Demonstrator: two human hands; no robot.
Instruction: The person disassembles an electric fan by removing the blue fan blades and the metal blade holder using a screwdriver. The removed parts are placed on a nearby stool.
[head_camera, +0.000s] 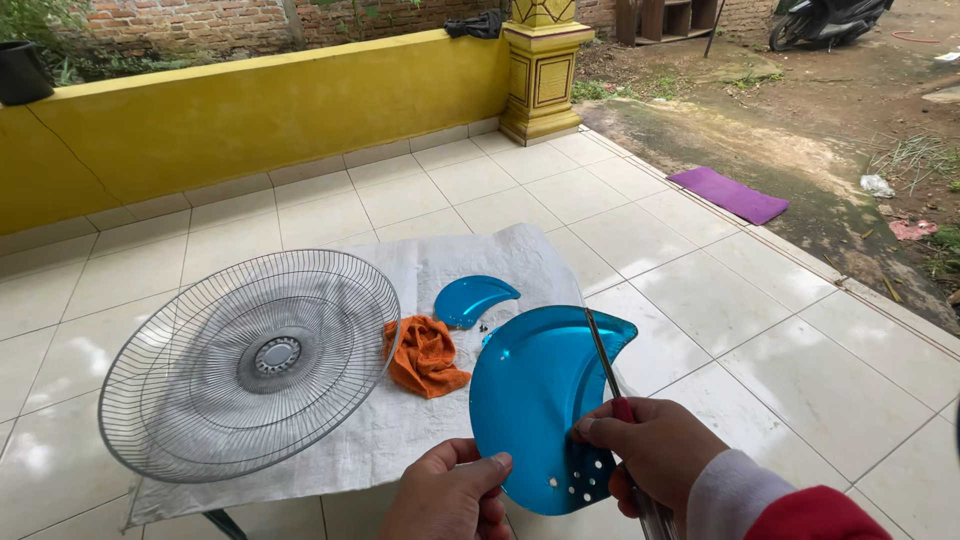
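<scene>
Both hands hold a blue fan blade (535, 395) up at the near edge: the left hand (450, 495) pinches its lower rim, while the right hand (655, 450) grips it together with a thin metal tool (603, 352). Farther left, a wire fan guard (250, 365), an orange rag (425, 355) and a second blue blade (470, 298) lie on a white cloth (400, 430).

From my remote seat: a tiled porch floor (700, 290) of pale glossy squares under soft daylight, edged by a low yellow wall (250, 110) that ends at a yellow pillar base (542, 70). Behind it runs a red brick wall (200, 20) with greenery. Beyond the tiles I see bare, damp ground (800, 130), a purple mat (728, 193) at the tile edge, scattered litter, a wooden shelf (668, 18) and a parked scooter (828, 20) at top right
</scene>
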